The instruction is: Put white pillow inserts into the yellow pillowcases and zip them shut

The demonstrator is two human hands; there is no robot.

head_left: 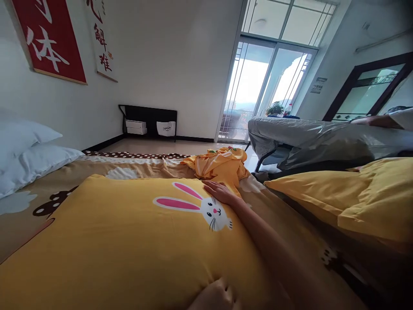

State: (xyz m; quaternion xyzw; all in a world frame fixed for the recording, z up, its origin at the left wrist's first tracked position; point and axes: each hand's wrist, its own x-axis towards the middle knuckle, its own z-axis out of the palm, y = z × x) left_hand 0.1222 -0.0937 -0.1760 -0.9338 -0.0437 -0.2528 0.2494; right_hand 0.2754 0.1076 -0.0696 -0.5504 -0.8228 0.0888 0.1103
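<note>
White pillows [29,150] stacked far left on the patterned bedspread [148,168]. Yellow rabbit-print pillow [129,232] lies flat on the bed, centre frame. Left hand [214,297] at its near bottom edge, mostly cut off; cannot tell how its fingers sit. Right hand [219,191] rests flat on the pillow's far corner, fingers together and extended, gripping nothing. Crumpled yellow cloth [219,165] just beyond it. Second yellow pillow [355,202] to the right. Risk: flat palm gives no grip, so the pillow could slide or its cover bunch.
</note>
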